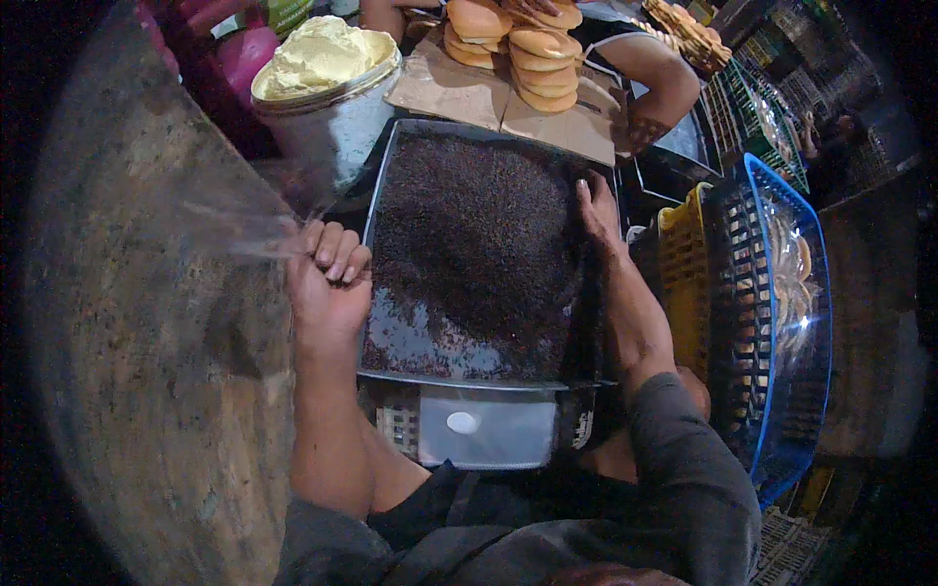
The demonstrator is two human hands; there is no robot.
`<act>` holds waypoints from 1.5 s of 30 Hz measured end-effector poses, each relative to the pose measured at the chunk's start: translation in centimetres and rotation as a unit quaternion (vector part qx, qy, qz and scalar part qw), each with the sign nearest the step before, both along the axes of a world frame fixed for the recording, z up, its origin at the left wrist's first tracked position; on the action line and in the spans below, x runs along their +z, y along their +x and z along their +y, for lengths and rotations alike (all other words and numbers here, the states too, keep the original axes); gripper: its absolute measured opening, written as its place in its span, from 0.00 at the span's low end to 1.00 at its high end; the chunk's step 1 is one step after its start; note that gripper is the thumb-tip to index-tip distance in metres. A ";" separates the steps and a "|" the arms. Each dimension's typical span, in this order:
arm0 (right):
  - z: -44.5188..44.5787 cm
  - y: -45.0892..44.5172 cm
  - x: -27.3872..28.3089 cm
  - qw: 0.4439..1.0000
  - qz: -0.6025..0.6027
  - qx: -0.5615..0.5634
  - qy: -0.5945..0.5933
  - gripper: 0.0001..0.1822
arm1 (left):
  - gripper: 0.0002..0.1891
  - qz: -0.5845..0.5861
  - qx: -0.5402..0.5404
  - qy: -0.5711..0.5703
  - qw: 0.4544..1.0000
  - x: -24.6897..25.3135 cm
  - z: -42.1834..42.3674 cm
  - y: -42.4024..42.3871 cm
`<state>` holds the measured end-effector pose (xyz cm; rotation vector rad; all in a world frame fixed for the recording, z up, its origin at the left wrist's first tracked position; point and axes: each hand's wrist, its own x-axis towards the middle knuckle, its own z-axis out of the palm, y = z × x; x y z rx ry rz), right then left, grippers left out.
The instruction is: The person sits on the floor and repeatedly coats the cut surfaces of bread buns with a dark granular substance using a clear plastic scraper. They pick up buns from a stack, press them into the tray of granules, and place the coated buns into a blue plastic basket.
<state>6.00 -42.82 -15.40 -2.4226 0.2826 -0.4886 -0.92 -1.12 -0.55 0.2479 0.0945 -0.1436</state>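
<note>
A metal tray (432, 359) lies before me, spread with dark brown chocolate sprinkles (476, 227). Beside its left rim, my left hand (331, 265) has curled fingers closed on a thin piece of clear plastic film (245, 228), blurred and trailing leftward. My right hand (599, 209) is at the tray's far right side, by the edge of the sprinkles. Its thumb shows, but shadow hides the other fingertips and whether they grip anything. Below the tray's near rim sits a pale flat pack (498, 432) with a white round spot (462, 423).
A worn wooden surface (168, 308) fills the left. Beyond the tray stand a bucket (322, 139) heaped with pale yellow cream (322, 58) and stacked round buns (544, 69) on cardboard (462, 88). Another person's arm (652, 80) reaches there. A blue-rimmed crate (766, 293) holds wrapped bread on the right.
</note>
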 end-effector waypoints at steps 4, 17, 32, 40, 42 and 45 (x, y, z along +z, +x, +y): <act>-0.6 2.3 -2.4 1.000 -0.009 -0.029 -0.008 0.33 | 0.22 0.018 -0.001 -0.029 0.999 1.0 -0.3 -0.2; 2.4 -4.3 0.5 0.882 -0.111 0.028 0.457 0.33 | 0.22 0.008 -0.023 0.035 0.999 0.0 -1.4 0.2; 14.1 -7.9 4.3 0.990 -0.053 0.115 -0.060 0.35 | 0.18 0.037 0.078 -0.007 0.996 -0.4 1.6 0.3; 22.7 3.5 5.0 0.936 0.039 0.217 -0.274 0.39 | 0.16 0.054 0.078 -0.015 0.995 0.3 3.0 -0.3; 23.2 7.0 4.2 0.931 0.057 0.204 -0.298 0.36 | 0.16 0.086 0.094 -0.012 0.992 0.3 3.5 -0.1; 21.7 12.4 2.5 0.919 0.094 0.243 -0.294 0.33 | 0.15 0.098 0.116 -0.027 0.988 1.1 3.9 -0.1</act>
